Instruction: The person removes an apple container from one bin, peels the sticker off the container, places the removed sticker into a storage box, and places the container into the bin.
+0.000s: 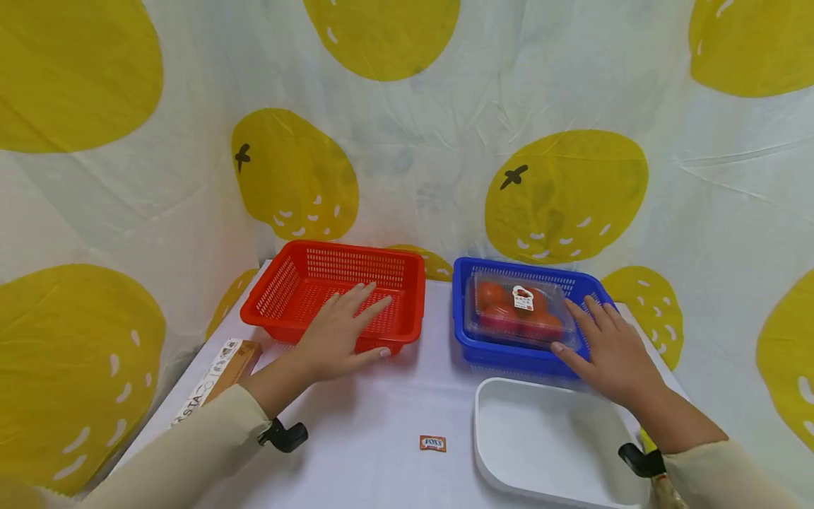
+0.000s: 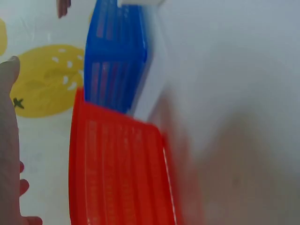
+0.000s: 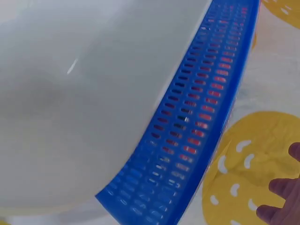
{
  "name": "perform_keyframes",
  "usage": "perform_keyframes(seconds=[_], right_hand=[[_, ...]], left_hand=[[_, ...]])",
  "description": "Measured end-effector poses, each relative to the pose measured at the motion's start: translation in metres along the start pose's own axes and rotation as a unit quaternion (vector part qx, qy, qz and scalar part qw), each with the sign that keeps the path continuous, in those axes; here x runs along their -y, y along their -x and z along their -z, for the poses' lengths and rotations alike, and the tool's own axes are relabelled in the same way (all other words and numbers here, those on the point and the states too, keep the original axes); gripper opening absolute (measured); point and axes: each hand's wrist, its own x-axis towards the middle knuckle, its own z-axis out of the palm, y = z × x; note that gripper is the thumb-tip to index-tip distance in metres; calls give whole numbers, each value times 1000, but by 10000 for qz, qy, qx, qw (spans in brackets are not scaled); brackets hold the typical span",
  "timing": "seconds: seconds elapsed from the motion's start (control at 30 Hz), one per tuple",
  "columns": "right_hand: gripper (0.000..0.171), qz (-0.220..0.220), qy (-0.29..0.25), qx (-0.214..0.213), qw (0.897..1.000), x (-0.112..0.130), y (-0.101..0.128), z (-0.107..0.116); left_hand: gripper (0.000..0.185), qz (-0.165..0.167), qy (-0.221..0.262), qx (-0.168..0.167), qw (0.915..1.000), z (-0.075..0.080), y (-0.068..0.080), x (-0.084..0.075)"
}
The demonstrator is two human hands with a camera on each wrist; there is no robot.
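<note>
Over the front part of a red plastic basket [image 1: 413,311], my left hand [image 1: 340,336] hovers with fingers spread and nothing in its grasp. The basket's slotted floor shows beyond the fingers. My right hand [image 1: 613,346] is spread above the right end of a blue basket [image 1: 509,359], also holding nothing. Inside the blue basket lies a clear plastic box of tomatoes [image 1: 499,318] with a white label on its lid. In the left wrist view, part of the left hand [image 2: 9,140] shows beside the red basket; fingers of the right hand [image 3: 283,192] appear at the right wrist view's edge.
A white tray [image 1: 547,438] stands in front of the blue basket. A small brown packet [image 1: 433,443] lies on the white tabletop [image 1: 375,452]. At the left, a pasta box [image 1: 219,375] lies partly behind the left forearm. A yellow-topped item [image 1: 649,442] is mostly hidden by the right wrist.
</note>
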Motion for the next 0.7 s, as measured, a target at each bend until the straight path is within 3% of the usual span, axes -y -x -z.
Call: perform_keyframes(seconds=[0.33,0.5,0.7], right_hand=[[93,-118,-339,355,9987,-18,-13,3],[89,-112,-572,438,9973,-25,-23,7],[84,-159,-1179,659,9907,-38,-33,13]], left_hand=[[84,-194,850,-496,9950,-28,-34,-50],[81,-65,1376,-644,9884,-40,-49,-72],[79,281,2029,-516,9774,-52,-64,-96]])
